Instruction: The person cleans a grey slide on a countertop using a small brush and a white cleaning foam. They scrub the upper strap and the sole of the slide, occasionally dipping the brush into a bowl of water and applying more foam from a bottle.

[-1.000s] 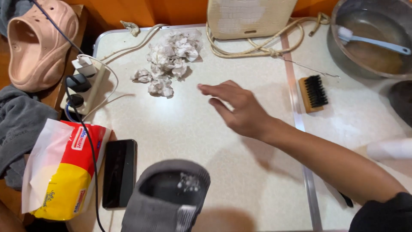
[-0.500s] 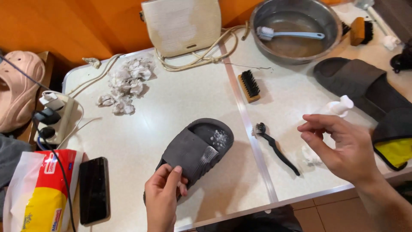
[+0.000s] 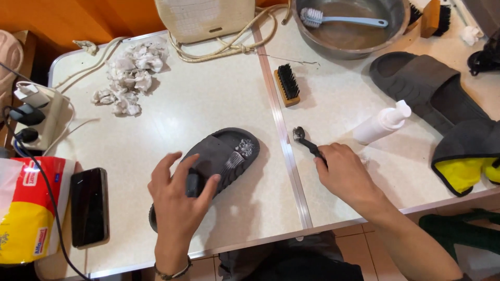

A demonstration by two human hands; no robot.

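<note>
A dark grey slipper (image 3: pixel 221 158) lies upside down on the white table (image 3: pixel 208 104), with foam on its sole near the toe. My left hand (image 3: pixel 179 200) rests over its heel end, fingers spread and curled on it. My right hand (image 3: pixel 346 174) closes around the handle of a small black brush (image 3: pixel 304 141) lying just right of the table's centre seam. The brush head points away from me.
A second grey slipper (image 3: pixel 427 91), a white bottle (image 3: pixel 383 122) and a grey and yellow cloth (image 3: pixel 469 158) lie at right. A metal basin (image 3: pixel 349 26) with a blue brush, a wooden brush (image 3: pixel 287 84), crumpled tissues (image 3: pixel 130 73), a phone (image 3: pixel 89 205), a power strip (image 3: pixel 36 117).
The view has shifted. My right hand has dropped from mid-air onto the small black brush. My left hand has moved further up over the slipper's heel.
</note>
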